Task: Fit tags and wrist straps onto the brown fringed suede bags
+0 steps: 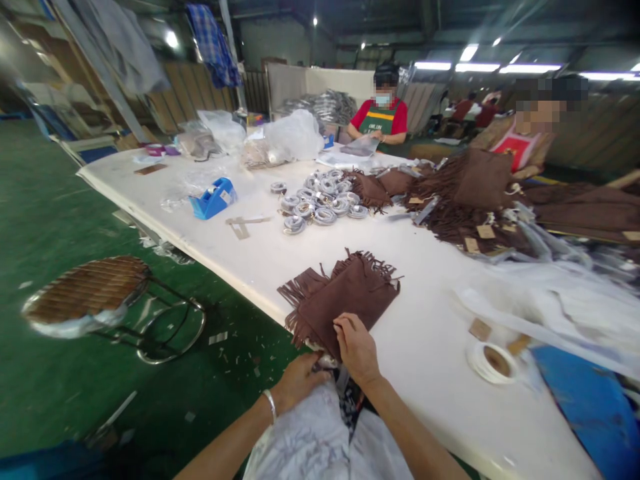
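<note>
Clutches the pale bag (305, 440) at the near edge of the counter (425, 347) in the closed left grip (297, 383), sets the right grip (356, 347), fingers bent, pinch or press unclear, on the near end of the brown fringed piece (350, 287), long axis running away rightward.

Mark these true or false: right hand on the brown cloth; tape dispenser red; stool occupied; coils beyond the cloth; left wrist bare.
The right hand rests on the cloth: true.
The dispenser is red: false, it is blue.
The stool is occupied: false, nobody sits on it.
Coils lie on the table beyond the cloth: true.
The left hand has a bare wrist: false, it wears a bangle.
</note>
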`<control>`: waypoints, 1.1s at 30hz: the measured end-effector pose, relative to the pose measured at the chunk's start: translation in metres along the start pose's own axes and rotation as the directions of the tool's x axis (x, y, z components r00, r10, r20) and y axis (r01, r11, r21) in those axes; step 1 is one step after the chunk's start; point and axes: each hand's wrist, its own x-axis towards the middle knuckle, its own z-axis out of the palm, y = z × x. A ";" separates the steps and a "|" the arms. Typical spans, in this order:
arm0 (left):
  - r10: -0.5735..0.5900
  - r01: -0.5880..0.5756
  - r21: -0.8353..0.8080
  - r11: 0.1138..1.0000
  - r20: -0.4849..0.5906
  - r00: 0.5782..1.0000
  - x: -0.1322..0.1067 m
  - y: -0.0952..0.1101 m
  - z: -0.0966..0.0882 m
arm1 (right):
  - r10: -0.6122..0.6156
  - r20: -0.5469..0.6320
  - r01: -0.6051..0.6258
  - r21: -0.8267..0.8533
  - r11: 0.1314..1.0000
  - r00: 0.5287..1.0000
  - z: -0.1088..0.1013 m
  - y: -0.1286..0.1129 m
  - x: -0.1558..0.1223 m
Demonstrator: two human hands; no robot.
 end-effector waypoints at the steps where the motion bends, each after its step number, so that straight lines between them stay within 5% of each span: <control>1: -0.019 0.019 -0.004 1.000 -0.002 1.000 -0.002 -0.002 0.000 | 0.006 -0.003 -0.006 -0.003 1.000 1.000 0.002 0.002 -0.001; 4: -0.069 0.069 -0.004 0.998 0.006 0.998 -0.009 -0.003 -0.009 | 0.011 0.004 -0.011 -0.002 1.000 1.000 0.005 0.004 -0.002; 11: -0.079 0.088 -0.033 0.996 0.222 0.972 -0.024 0.009 -0.031 | 0.017 0.049 -0.013 -0.080 0.997 0.999 0.006 0.003 0.001; 20: -0.127 0.126 0.021 0.992 0.113 0.985 -0.037 -0.012 -0.009 | 0.022 0.055 -0.016 -0.115 0.993 0.998 0.002 0.001 0.002; 33: -0.183 0.184 0.084 0.979 -0.014 0.983 -0.047 -0.013 0.005 | 0.020 0.079 -0.012 -0.103 0.995 0.997 0.000 0.002 0.002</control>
